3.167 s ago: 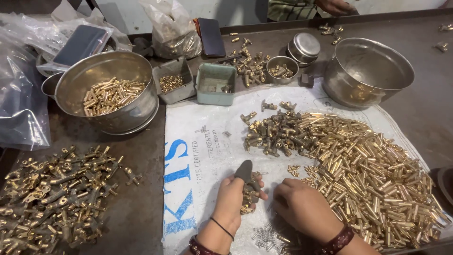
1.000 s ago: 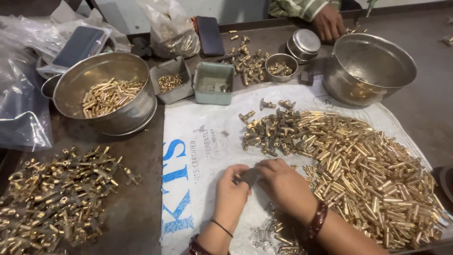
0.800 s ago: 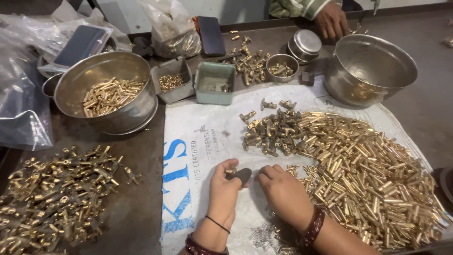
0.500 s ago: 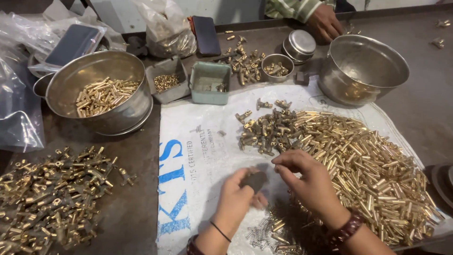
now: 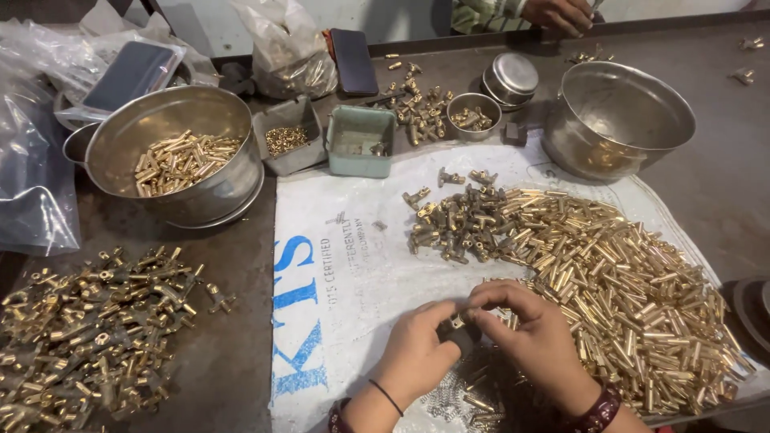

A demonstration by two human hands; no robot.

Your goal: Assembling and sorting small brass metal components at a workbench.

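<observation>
Head view: vs half a sec ago, both hands sit lower and closer together; right hand has come in from the brass pile to meet left hand, and the camera has shifted a bit, so the bowls sit further right in frame. The other person's hand at far edge has barely moved.

Small brass piece is pinched between the fingertips of both hands, against a dark grey tool that the left hand holds; too small to tell its exact shape. It's above the white printed sack, near edge, just left of the big heap of brass tubes.

Left hand: palm down, fingers curled around the tool, thin black band on wrist. Right hand: fingers bent, thumb and forefinger closed on the brass piece, dark red bangle at wrist. Hands touch at fingertips.

Around: small springs on sack under the wrists; cluster of darker brass fittings beyond the hands. Left on the dark surface, a spread of brass tee fittings. Steel bowl w/ brass tubes far left, steel pot far right, green tray between them.
</observation>
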